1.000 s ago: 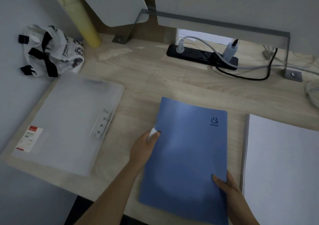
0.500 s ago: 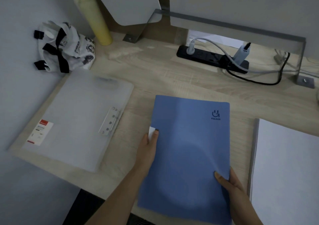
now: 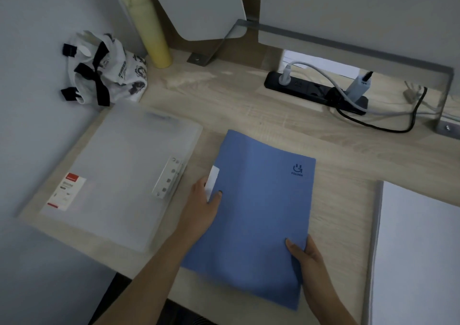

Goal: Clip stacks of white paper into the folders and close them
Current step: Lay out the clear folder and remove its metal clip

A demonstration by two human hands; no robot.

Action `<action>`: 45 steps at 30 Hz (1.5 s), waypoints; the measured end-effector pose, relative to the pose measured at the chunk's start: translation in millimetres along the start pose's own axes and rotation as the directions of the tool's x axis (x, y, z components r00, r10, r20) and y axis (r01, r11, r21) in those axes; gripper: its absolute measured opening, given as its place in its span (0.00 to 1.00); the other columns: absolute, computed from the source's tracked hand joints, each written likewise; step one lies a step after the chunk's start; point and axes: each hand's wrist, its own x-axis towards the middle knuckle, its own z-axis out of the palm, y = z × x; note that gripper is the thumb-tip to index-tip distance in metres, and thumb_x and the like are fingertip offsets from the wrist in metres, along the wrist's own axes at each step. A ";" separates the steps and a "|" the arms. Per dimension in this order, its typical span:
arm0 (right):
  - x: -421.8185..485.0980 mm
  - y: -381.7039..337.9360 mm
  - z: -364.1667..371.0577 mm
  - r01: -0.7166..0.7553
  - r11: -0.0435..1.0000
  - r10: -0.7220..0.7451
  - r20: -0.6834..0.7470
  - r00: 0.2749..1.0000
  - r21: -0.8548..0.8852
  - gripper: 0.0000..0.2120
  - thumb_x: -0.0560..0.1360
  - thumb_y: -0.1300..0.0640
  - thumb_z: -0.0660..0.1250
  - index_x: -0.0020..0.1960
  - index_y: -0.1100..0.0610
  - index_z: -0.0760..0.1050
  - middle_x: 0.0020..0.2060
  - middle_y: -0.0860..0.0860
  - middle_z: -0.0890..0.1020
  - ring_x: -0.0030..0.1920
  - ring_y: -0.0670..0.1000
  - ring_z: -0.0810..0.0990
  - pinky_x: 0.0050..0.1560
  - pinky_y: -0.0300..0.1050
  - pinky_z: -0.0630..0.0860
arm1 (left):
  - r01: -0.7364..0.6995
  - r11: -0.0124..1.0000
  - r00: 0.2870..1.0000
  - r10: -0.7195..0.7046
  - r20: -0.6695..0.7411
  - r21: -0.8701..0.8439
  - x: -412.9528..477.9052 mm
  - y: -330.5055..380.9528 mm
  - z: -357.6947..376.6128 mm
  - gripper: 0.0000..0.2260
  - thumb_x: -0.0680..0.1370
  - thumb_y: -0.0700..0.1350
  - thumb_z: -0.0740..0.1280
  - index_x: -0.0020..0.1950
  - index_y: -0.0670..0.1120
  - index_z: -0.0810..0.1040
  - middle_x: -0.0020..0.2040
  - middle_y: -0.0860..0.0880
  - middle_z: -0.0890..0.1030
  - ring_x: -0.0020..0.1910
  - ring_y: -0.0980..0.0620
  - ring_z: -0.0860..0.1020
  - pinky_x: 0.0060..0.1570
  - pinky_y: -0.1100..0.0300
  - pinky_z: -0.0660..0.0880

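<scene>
Both hands grip the closed blue folder (image 3: 256, 215) near the table's front edge: left hand (image 3: 202, 206) on its spine (long axis running away), right hand (image 3: 307, 255) pinching the opening edge.

A plain blue folder (image 3: 251, 212) with a dark blue logo sits at centre frame, a white tab (image 3: 212, 182) on its left edge. At left, a frosted clear folder (image 3: 117, 175) carries a red-and-white label (image 3: 66, 191). White paper (image 3: 418, 255) fills the lower right. The desk (image 3: 249, 103) is pale wood grain. Upper left: a white bag (image 3: 109, 70) with black print and straps, a yellow roll (image 3: 149, 30). Upper right: a black power strip (image 3: 315, 91), grey and black cables
</scene>
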 end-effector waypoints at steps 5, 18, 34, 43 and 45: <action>6.8 4.1 11.2 0.035 0.925 -0.081 -0.106 0.991 -0.378 0.17 0.74 0.69 0.62 0.62 0.62 0.68 0.54 0.55 0.80 0.49 0.51 0.79 0.55 0.50 0.74 | -0.035 0.998 0.991 0.043 -0.126 0.061 -5.6 -14.4 -41.9 0.20 0.78 0.42 0.61 0.70 0.44 0.64 0.67 0.47 0.66 0.67 0.50 0.67 0.64 0.60 0.64; 17.8 -4.0 183.8 0.225 0.704 -0.150 0.169 0.974 -0.674 0.17 0.76 0.64 0.61 0.65 0.58 0.68 0.58 0.52 0.67 0.54 0.49 0.70 0.51 0.35 0.68 | 0.175 0.887 0.940 -0.022 -0.340 0.427 22.5 -78.1 -188.6 0.31 0.78 0.52 0.62 0.75 0.44 0.54 0.77 0.42 0.51 0.76 0.44 0.49 0.74 0.49 0.50; 12.8 1.9 243.6 -0.036 0.921 0.087 0.115 0.989 -0.389 0.25 0.76 0.59 0.62 0.71 0.57 0.60 0.48 0.51 0.74 0.46 0.49 0.75 0.43 0.40 0.71 | 0.333 0.937 0.927 -0.306 -0.217 0.101 26.6 -87.4 -247.1 0.27 0.75 0.63 0.59 0.62 0.42 0.67 0.53 0.44 0.74 0.44 0.46 0.77 0.36 0.57 0.72; -7.0 -31.3 174.8 0.161 0.952 -0.136 0.110 0.985 -0.261 0.28 0.75 0.62 0.63 0.71 0.44 0.60 0.57 0.53 0.80 0.50 0.47 0.79 0.51 0.44 0.76 | 0.134 0.981 0.950 -0.168 -0.264 -0.142 -5.5 -41.1 -182.3 0.15 0.77 0.59 0.59 0.51 0.48 0.68 0.37 0.48 0.73 0.34 0.50 0.75 0.30 0.60 0.69; -13.5 -35.2 145.8 0.155 0.962 -0.149 0.043 0.988 -0.225 0.28 0.75 0.61 0.63 0.70 0.42 0.62 0.53 0.49 0.81 0.51 0.48 0.80 0.49 0.45 0.75 | 0.096 0.983 0.971 -0.127 -0.205 -0.156 -8.2 -28.6 -155.4 0.12 0.77 0.58 0.60 0.47 0.50 0.67 0.36 0.49 0.74 0.32 0.52 0.75 0.28 0.62 0.68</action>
